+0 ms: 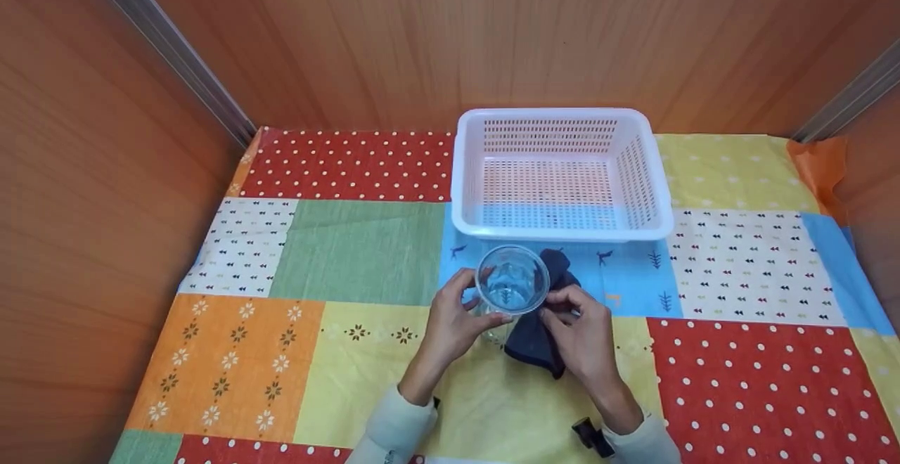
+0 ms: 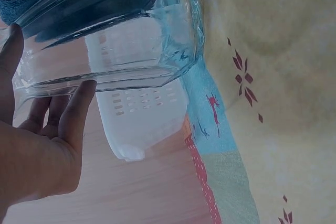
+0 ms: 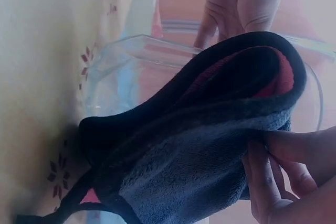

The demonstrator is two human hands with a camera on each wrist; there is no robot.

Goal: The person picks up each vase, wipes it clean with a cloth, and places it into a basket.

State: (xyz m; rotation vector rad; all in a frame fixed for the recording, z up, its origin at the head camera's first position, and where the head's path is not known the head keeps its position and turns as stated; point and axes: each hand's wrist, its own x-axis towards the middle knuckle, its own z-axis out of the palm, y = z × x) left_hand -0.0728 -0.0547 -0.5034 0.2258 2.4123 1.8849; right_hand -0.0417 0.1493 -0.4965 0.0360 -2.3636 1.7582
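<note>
A clear drinking glass (image 1: 512,282) is held over the patchwork cloth, its round mouth facing up toward the head camera. My left hand (image 1: 451,322) grips it from the left, thumb at the near side and fingers on the far side. In the left wrist view, the fingertips press the wall of the glass (image 2: 131,74) near its rim. My right hand (image 1: 585,330) pinches a dark navy cleaning cloth (image 1: 532,343) at the right side of the glass. The right wrist view shows the cloth (image 3: 184,163) folded, with a black border and a pinkish inner side.
A white perforated plastic basket (image 1: 562,232) stands just beyond the glass, against the wooden back wall (image 1: 450,42). A patchwork tablecloth (image 1: 365,246) covers the table. Wooden panels (image 1: 91,190) enclose the left and right sides.
</note>
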